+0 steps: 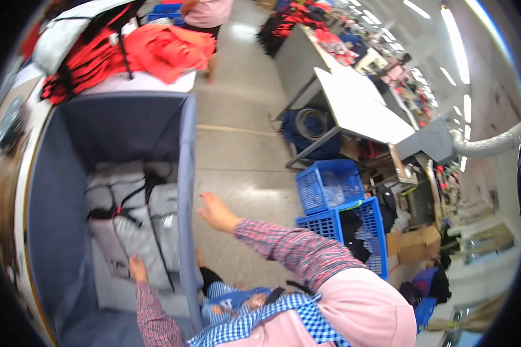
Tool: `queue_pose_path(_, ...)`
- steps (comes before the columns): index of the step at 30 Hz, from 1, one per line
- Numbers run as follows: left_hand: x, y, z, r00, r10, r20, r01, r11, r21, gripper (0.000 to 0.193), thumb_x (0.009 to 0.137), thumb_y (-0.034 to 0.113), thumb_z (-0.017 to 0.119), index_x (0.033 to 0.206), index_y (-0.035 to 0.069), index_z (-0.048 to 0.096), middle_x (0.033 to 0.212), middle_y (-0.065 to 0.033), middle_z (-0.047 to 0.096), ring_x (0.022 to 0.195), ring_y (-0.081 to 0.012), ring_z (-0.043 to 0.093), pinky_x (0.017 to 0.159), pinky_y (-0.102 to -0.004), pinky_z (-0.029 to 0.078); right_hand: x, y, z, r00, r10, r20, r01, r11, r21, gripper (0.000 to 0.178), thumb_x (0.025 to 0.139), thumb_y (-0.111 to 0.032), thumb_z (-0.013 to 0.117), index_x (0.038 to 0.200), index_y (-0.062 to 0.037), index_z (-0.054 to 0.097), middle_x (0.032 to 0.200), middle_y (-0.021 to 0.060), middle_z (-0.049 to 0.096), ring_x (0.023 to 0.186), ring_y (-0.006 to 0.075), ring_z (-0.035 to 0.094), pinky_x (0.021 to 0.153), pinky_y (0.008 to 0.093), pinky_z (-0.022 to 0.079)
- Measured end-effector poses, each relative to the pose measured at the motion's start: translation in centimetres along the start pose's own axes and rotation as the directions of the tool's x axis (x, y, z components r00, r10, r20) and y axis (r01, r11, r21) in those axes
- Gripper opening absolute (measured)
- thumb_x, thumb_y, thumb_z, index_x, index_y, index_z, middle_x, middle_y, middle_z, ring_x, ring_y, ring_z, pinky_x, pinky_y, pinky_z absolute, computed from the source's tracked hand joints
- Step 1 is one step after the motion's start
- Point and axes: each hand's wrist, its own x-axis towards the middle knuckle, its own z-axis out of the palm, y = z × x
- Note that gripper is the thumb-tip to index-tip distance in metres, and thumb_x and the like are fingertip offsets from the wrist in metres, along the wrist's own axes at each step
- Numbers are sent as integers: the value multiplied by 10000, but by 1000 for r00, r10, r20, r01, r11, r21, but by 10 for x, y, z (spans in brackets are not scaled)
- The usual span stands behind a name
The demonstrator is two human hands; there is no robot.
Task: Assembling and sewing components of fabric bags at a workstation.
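My left hand (pixel 138 269) reaches down into a deep dark blue-grey fabric bin (pixel 43 191), its fingers stretched out at the grey bag (pixel 139 237). Whether they touch the bag or hover just above it, I cannot tell. Black straps and a thin red-pink trim cross the bag, which lies on other grey pieces at the bottom of the bin. Outside the bin's right wall, my right hand (pixel 219 213) hangs over the floor with its fingers apart and nothing in it.
Red fabric pieces (pixel 162 52) are heaped on a white table beyond the bin. Blue plastic crates (pixel 330 182) stand to the right, below a white-topped table (pixel 359 110). A person in pink (pixel 208 13) stands at the far end of the aisle. Cardboard boxes (pixel 414 246) lie behind the crates.
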Motion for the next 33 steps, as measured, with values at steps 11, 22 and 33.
queue_pose_path(11, 201, 106, 179, 880, 349, 323, -457, 434, 776, 606, 736, 95, 639, 1322, 44, 498, 1238, -171, 585, 1205, -342, 523, 1002, -456, 428, 106, 75, 48, 841, 293, -454, -370, 925, -88, 794, 883, -170, 614, 1473, 76, 143, 1412, 282, 408, 1301, 348, 445, 1095, 384, 342)
queue_pose_path(22, 170, 59, 163, 795, 230, 561, -598, 446, 666, 380, 748, 363, 776, 950, 79, 623, 813, -120, 671, 818, -282, 664, 777, -425, 457, 113, 44, 36, 815, 488, -312, -395, 862, 317, 716, 893, -72, 613, 1460, 62, 197, 1328, 206, 479, 1199, 252, 507, 1033, 332, 389)
queue_pose_path(33, -37, 288, -124, 701, 620, 353, -683, 441, 583, 343, 767, 285, 765, 750, 13, 557, 704, -179, 582, 666, -384, 568, 589, -443, 419, 96, 57, 16, 853, 344, -393, -310, 939, 150, 786, 861, -193, 626, 1447, 109, 199, 1456, 311, 321, 1388, 380, 307, 1163, 387, 220)
